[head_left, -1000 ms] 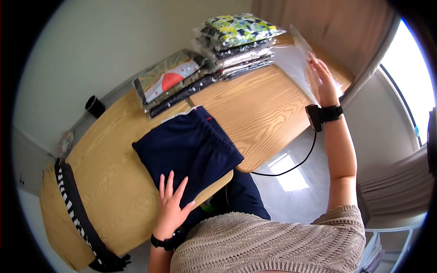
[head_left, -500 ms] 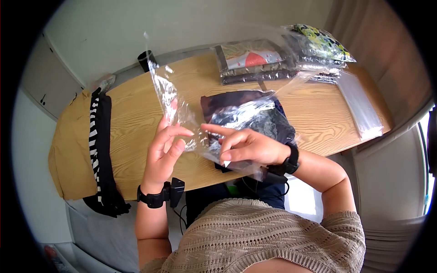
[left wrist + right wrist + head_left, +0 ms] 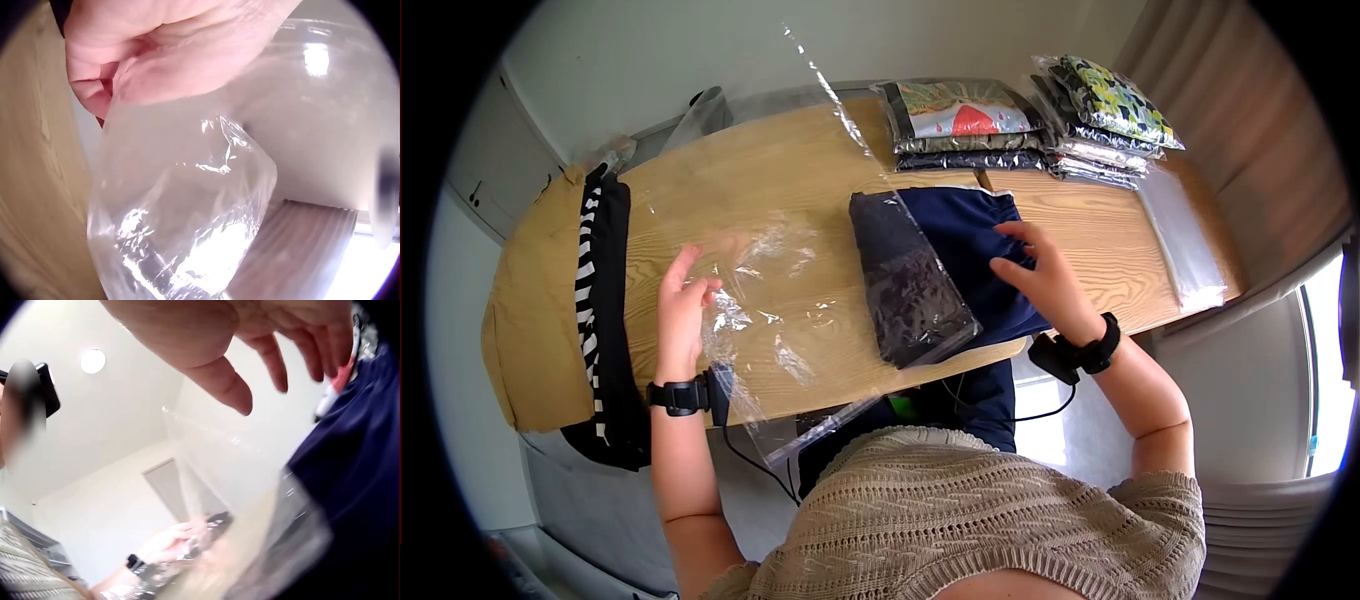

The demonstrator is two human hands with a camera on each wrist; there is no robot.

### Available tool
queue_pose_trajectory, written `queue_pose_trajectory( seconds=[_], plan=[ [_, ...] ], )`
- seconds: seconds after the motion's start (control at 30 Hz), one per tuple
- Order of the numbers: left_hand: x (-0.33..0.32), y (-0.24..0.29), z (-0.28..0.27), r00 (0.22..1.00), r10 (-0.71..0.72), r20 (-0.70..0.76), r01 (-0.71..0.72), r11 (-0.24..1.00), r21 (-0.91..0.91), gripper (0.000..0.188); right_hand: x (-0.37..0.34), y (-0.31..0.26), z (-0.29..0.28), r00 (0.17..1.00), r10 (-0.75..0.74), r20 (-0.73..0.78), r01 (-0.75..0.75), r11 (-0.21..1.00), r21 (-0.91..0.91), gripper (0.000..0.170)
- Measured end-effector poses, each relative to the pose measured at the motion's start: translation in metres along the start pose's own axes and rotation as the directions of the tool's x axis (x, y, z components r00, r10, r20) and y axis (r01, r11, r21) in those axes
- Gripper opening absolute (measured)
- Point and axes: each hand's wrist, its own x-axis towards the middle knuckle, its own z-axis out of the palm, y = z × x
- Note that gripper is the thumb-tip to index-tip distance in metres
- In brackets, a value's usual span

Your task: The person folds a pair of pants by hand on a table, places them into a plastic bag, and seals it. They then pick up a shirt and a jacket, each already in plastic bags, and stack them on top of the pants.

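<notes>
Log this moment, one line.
left hand: holds clear bag; right hand: at folded navy garment, contact unclear; clear bag: covers part of garment

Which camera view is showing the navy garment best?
The head view: the folded navy garment lies almost wholly in sight, partly through the clear bag. The right wrist view shows only a part, at its right edge; the left wrist view shows none.
</notes>
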Motion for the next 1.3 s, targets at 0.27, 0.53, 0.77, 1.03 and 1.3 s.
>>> queue_pose_trajectory(
  seconds=[0.27, 0.53, 0.77, 1.03, 1.3],
  plan=[
    [0.042, -0.036, -0.046, 0.977, -0.207, -0.046, 0.212, 0.961, 0.179, 0.065, -0.004, 0.074, -0.016, 0.827, 0.561, 0.039, -0.561, 0.828, -0.021, 0.076],
    [0.060, -0.041, -0.078, 0.968, -0.241, -0.066, 0.250, 0.927, 0.278, 0.062, 0.016, 0.076, -0.019, 0.752, 0.591, 0.292, -0.615, 0.789, -0.011, 0.049],
    [0.024, 0.007, -0.088, 0.999, -0.010, 0.035, -0.007, 0.885, 0.466, 0.050, -0.007, 0.095, -0.040, 0.749, 0.527, 0.402, -0.663, 0.596, 0.453, 0.053],
    [-0.084, 0.085, 0.034, 0.790, -0.011, 0.613, -0.387, 0.767, 0.512, 0.052, -0.078, 0.110, -0.078, 0.722, 0.598, 0.348, -0.601, 0.292, 0.744, 0.048],
    [-0.102, 0.019, 0.157, 0.572, -0.136, 0.809, -0.309, 0.878, 0.366, 0.055, -0.099, 0.110, -0.088, 0.773, 0.578, 0.263, -0.536, 0.372, 0.758, 0.051]
  ],
)
